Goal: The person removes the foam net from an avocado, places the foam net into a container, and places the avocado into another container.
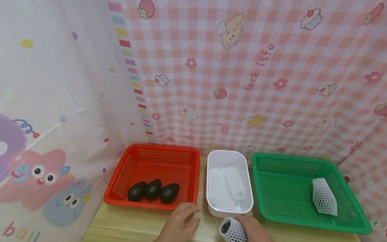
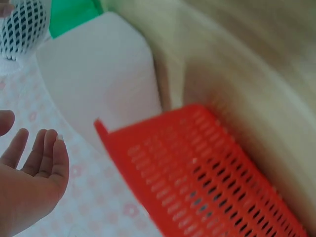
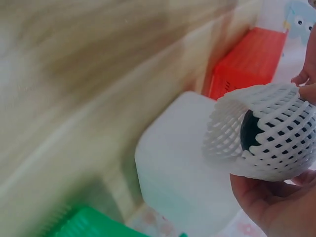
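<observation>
My right hand [image 1: 255, 228] grips a dark avocado [image 3: 250, 131] wrapped in a white foam net sleeve [image 1: 235, 231], just in front of the white bin. One end of the sleeve gapes, and the dark skin shows inside it. Off to its left, my left hand [image 1: 181, 222] holds nothing; its fingers are relaxed, near the front right corner of the red basket [image 1: 157, 205]. Three bare avocados [image 1: 153, 189] lie in that basket. In the green basket [image 1: 284, 191] at the right lies another avocado in a foam net sleeve [image 1: 324, 197].
Between the two baskets stands a white bin [image 1: 214, 211] with loose foam net sleeves [image 1: 222, 186] in it. All of them stand on a wooden table [image 1: 127, 220]. A checked pink cloth [image 1: 205, 111] hangs close behind, and a printed white cloth [image 1: 75, 111] hangs at the left.
</observation>
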`<state>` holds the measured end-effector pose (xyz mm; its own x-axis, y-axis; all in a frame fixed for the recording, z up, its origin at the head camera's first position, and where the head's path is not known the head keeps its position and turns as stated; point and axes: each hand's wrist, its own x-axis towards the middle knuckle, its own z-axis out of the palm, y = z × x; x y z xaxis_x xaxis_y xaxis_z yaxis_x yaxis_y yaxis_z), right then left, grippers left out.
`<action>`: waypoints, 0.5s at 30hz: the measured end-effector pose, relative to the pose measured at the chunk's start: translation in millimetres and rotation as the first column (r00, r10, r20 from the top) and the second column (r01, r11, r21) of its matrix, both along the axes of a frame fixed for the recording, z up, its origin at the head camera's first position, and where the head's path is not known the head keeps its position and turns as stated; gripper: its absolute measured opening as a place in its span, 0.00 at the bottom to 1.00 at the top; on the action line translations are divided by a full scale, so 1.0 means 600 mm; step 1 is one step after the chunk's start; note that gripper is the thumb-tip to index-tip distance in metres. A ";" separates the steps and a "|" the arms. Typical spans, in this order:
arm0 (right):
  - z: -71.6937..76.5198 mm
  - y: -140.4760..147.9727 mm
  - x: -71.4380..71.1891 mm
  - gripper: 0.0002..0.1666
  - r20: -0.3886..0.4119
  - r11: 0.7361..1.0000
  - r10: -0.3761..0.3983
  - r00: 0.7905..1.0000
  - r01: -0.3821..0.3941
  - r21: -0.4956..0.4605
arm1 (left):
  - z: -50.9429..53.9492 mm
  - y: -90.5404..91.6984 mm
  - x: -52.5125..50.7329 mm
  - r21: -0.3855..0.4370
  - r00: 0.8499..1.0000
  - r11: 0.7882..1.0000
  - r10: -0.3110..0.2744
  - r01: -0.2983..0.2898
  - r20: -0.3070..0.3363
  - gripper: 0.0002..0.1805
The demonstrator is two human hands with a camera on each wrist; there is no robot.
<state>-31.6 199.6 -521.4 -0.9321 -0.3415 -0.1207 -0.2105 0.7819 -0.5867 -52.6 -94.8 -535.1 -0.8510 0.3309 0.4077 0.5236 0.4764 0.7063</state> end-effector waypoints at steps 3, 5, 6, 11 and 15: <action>-0.015 -0.010 0.007 0.51 -0.067 0.999 0.030 0.997 -0.028 0.034 | -0.009 0.006 0.007 -0.029 0.997 0.999 -0.037 0.039 0.070 0.13; -0.029 -0.013 0.008 0.50 -0.120 0.996 0.077 0.990 -0.071 0.052 | -0.015 0.010 0.009 -0.039 0.987 0.997 -0.063 0.070 0.147 0.10; -0.036 -0.015 0.008 0.50 -0.142 0.994 0.096 0.985 -0.088 0.057 | -0.019 0.012 0.009 -0.040 0.981 0.995 -0.078 0.087 0.178 0.10; -0.073 -0.022 0.001 0.48 -0.148 0.986 0.157 0.976 -0.146 0.084 | -0.055 0.020 0.005 -0.053 0.969 0.983 -0.163 0.176 0.183 0.09; -0.098 -0.025 -0.005 0.47 -0.083 0.981 0.168 0.982 -0.158 0.110 | -0.097 0.027 -0.001 -0.102 0.972 0.967 -0.226 0.231 0.065 0.07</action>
